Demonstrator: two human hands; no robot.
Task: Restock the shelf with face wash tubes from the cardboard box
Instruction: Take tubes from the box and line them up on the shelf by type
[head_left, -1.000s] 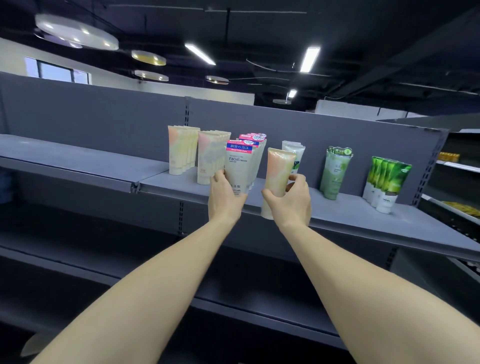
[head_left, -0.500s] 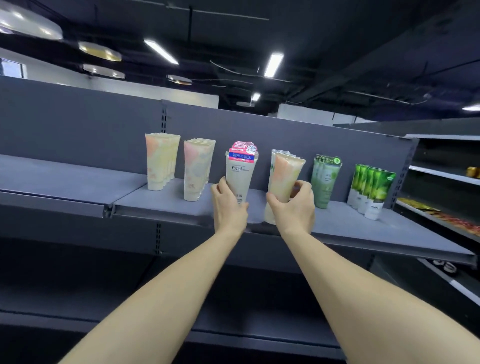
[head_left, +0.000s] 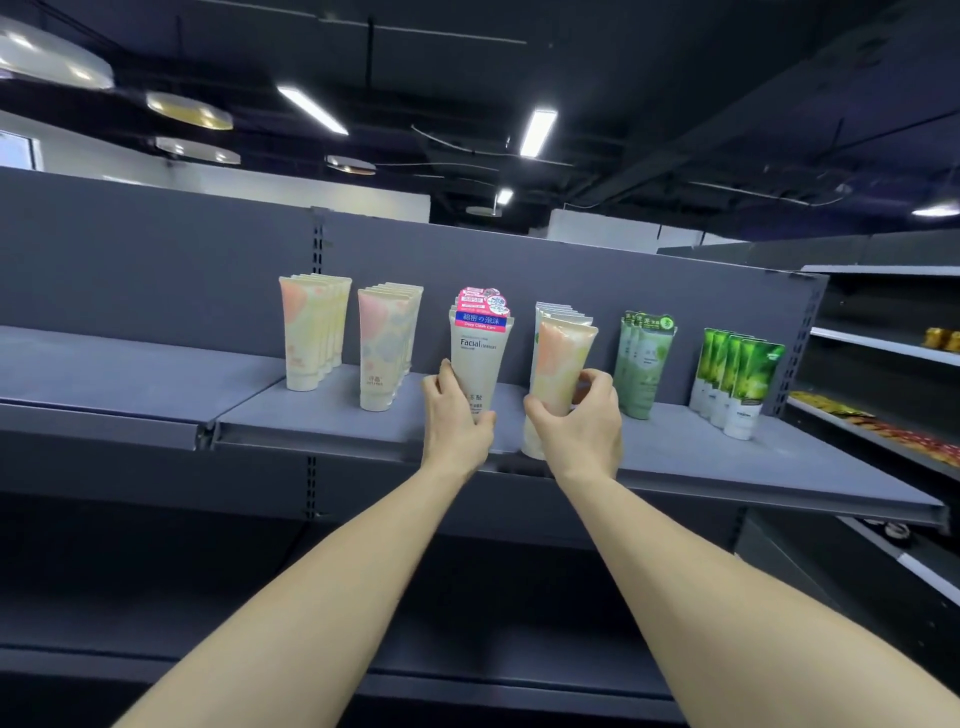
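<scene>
On the grey shelf (head_left: 337, 421) stand rows of face wash tubes. My left hand (head_left: 457, 415) grips the lower part of a cream "Facial" tube (head_left: 480, 358) with a pink and blue top, at the front of its row. My right hand (head_left: 582, 421) grips a peach and cream tube (head_left: 558, 364), held upright at the shelf's front edge before a row of pale tubes (head_left: 563, 314). The cardboard box is out of view.
Further rows stand left and right: peach tubes (head_left: 311, 332), pink-and-cream tubes (head_left: 387, 345), grey-green tubes (head_left: 644, 364), bright green tubes (head_left: 740, 376). A lower shelf (head_left: 467, 675) runs below. Another shelving unit (head_left: 883, 353) with yellow goods stands at the right.
Both hands have kept their grips on the tubes. The view has shifted so the shelf sits lower and more centred, and the "Facial" tube now stands straighter in line with its row.
</scene>
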